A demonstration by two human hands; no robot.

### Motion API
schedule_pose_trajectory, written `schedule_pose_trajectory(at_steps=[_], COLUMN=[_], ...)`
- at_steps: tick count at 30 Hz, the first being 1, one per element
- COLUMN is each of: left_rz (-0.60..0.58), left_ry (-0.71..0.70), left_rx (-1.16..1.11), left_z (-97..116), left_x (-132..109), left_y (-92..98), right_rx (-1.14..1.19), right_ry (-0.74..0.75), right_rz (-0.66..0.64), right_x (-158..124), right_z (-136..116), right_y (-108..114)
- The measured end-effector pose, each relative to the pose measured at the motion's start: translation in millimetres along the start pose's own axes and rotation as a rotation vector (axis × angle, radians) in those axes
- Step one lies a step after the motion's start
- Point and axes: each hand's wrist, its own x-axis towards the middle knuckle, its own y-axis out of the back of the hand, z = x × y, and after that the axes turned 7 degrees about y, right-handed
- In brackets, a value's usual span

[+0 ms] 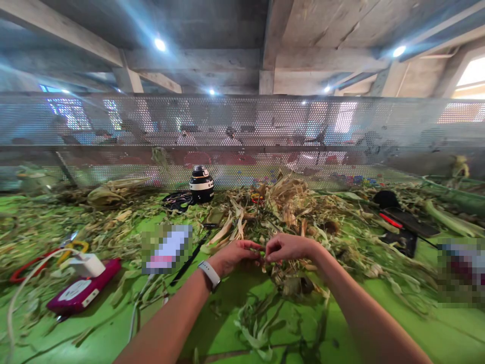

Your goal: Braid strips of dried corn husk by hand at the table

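Over the middle of the green table (235, 311), my left hand (237, 254) and my right hand (287, 246) come together, fingertips almost touching. Both are closed in a pinch. Whatever sits between the fingers is too small and too hidden to name. Dry, pale strips that look like corn husk (290, 194) lie heaped just beyond my hands. More loose greenish husk strips (257, 323) are scattered below them, nearer to me. A watch with a light band (209, 275) is on my left wrist.
On the left lie a maroon power strip (81, 293) with a white charger (88, 265), scissors (32, 265) and a blurred-out phone (168, 250). A black-and-white bottle (202, 186) stands before a perforated metal screen (235, 121). Dark items (409, 222) lie at the right.
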Motion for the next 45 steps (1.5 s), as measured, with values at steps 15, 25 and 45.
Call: schedule_pose_trajectory(at_steps=[15, 25, 45], left_rz=[0.047, 0.108, 0.430], left_ry=[-0.048, -0.320, -0.686], left_rx=[0.097, 0.445, 1.117], left_z=[1, 0, -2], left_x=[-2, 4, -4], left_y=[0.5, 2.2, -6.4], right_rx=[0.069, -0.208, 0.245], right_ry=[-0.069, -0.080, -0.109], right_rz=[0.003, 0.141, 0.288], right_x=[2, 14, 22], right_z=[2, 7, 30], right_y=[-4, -12, -23])
